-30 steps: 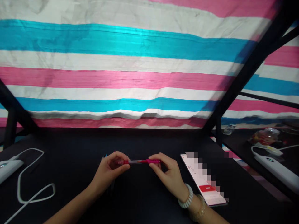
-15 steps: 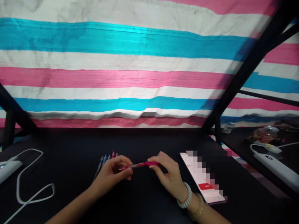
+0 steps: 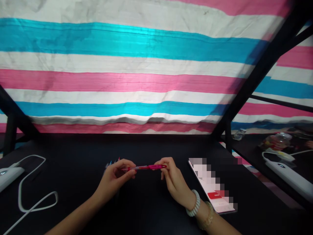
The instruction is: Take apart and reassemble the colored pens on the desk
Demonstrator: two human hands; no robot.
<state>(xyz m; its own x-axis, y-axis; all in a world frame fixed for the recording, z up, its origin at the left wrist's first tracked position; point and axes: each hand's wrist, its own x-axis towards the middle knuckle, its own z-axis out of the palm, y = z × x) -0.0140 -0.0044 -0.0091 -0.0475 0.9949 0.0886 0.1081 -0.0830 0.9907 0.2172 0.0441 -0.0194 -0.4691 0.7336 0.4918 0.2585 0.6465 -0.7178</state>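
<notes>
Fingers of the left hand and right hand pinch the pen near opposite ends, left of the phone, probably to hold it level and steady above the bench, while other pens sit farther left of the phone, partly hidden.

We note striped tarpaulin behind black table. Lit smartphone, right; white power bank, far left, white cable looping beside it. Clear jar on neighbouring table.
</notes>
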